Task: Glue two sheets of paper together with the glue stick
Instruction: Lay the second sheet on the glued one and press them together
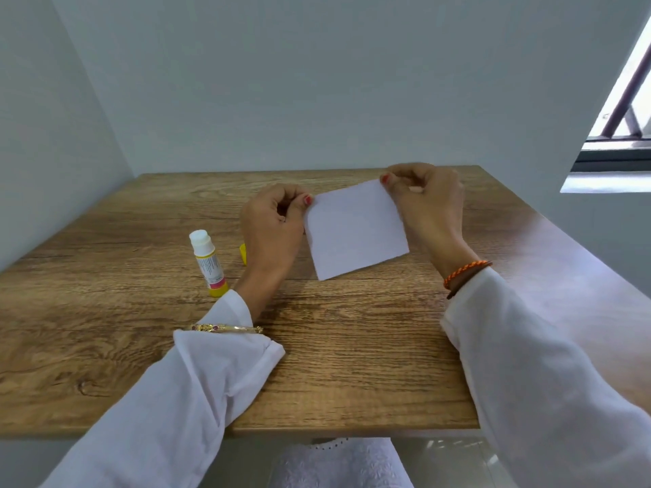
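Observation:
A small white square of paper is held just above the wooden table, tilted. My left hand pinches its upper left corner and my right hand pinches its upper right corner. I cannot tell whether it is one sheet or two stacked. The glue stick, white with a yellow base, stands uncapped to the left of my left hand. Its yellow cap lies on the table, mostly hidden behind my left hand.
The table stands in a corner between pale walls at the back and left. A window with a sill is at the upper right. The table's front edge runs below my forearms.

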